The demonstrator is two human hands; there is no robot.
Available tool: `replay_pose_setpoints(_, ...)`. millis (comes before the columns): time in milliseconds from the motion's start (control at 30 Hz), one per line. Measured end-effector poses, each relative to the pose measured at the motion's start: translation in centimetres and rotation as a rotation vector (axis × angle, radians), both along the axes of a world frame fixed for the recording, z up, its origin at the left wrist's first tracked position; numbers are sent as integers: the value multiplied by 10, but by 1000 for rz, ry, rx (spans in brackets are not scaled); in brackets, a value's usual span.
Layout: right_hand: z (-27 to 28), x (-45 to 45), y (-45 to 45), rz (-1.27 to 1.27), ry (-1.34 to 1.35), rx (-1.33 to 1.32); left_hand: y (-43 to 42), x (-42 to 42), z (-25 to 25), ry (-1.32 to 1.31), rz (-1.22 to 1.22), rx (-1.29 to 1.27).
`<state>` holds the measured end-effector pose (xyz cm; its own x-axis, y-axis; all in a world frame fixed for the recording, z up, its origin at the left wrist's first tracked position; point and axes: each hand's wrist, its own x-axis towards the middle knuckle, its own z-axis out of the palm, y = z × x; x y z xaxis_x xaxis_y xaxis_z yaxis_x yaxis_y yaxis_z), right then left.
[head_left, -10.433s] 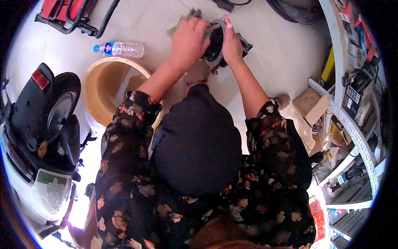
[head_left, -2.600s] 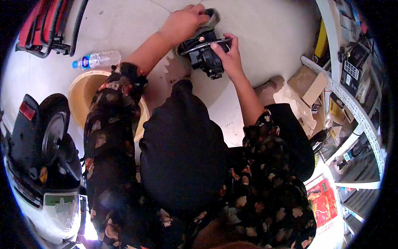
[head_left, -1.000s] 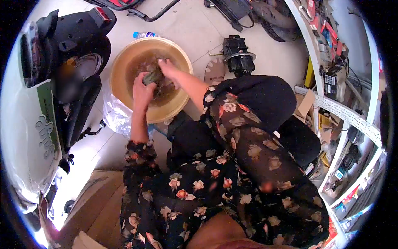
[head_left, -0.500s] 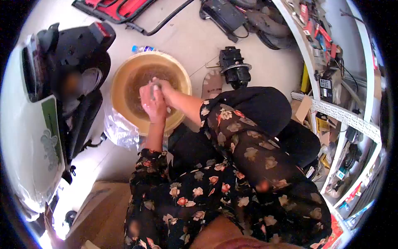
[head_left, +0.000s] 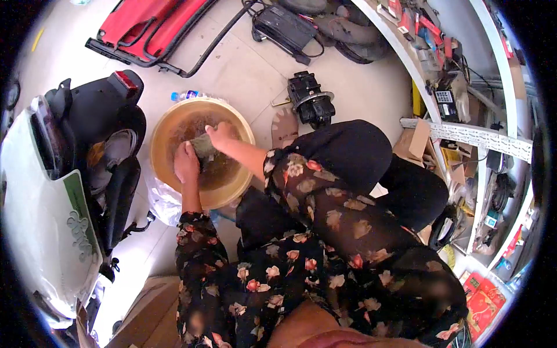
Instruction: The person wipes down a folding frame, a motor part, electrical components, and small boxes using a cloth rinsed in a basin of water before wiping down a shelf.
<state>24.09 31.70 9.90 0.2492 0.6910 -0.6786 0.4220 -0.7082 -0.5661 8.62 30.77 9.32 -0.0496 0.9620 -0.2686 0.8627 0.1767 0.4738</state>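
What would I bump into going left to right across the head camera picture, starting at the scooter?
White-and-black scooter → tan basin, with left hand, greenish rag, right hand within its rim, in that order → black machine part → white shelves.

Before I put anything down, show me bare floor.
Bare floor lies between the black part and the shelf, and between the red frame and black part. Crowded: between scooter and basin, by the bag; inside the basin, with left hand, right hand and rag.
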Motion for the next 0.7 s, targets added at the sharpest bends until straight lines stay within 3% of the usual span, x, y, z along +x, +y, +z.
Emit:
replay_pose_setpoints(100,10,23,-2,-62,172,-118,-18,-29,-87,44,-210,244)
replay_pose_setpoints(133,15,28,-1,-109,246,-163,-28,-26,-98,164,-257,215)
replay_pose_setpoints(167,-21,20,-1,-70,145,-177,-42,-18,-104,283,-303,187)
replay_pose_setpoints(200,-19,18,0,-12,140,-183,-52,-11,-102,398,-348,158)
replay_pose_setpoints(233,-17,20,-1,45,135,-191,-58,-8,-98,433,-447,-53)
replay_pose_setpoints(333,-18,19,-4,125,167,-233,-30,-32,-126,413,-561,-178)
replay_pose_setpoints(367,-17,19,-5,131,184,-247,-23,-47,-162,203,-334,-123)
replay_pose_setpoints(467,20,29,-14,244,174,-224,12,-24,-79,-526,38,-462)
replay_pose_setpoints(500,10,20,-18,100,148,-205,15,-16,-50,-558,32,-384)
replay_pose_setpoints(567,7,18,-32,111,320,-57,-5,-3,13,-596,-14,-238)
replay_pose_setpoints(667,30,16,-33,-255,911,-55,-27,23,91,-567,-199,26)
replay_pose_setpoints(700,38,16,-35,-322,1031,-39,-33,33,102,-580,-152,16)
